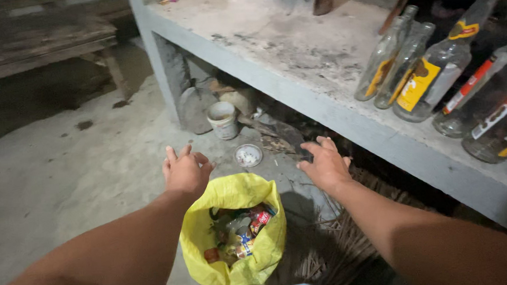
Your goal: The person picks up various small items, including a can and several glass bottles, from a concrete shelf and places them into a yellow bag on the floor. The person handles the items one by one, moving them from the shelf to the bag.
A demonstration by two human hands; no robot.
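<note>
Yellow bag (235, 231) stands on the floor (62, 172), mouth upward, long axis near to far, holding wrappers. Left hand (185, 171) and right hand (325, 166) hover beyond its rim, fingers spread, gripping nothing. Bottles (431, 73) lean on the right-hand shelf (294, 46).

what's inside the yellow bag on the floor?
The yellow bag stands open between the left hand and right hand. Crumpled wrappers and packets show on top; anything beneath them is covered.

Both bare arms stretch forward and down, the left hand (185, 171) and right hand (327, 166) empty (fingers loosely spread), palms down.
</note>
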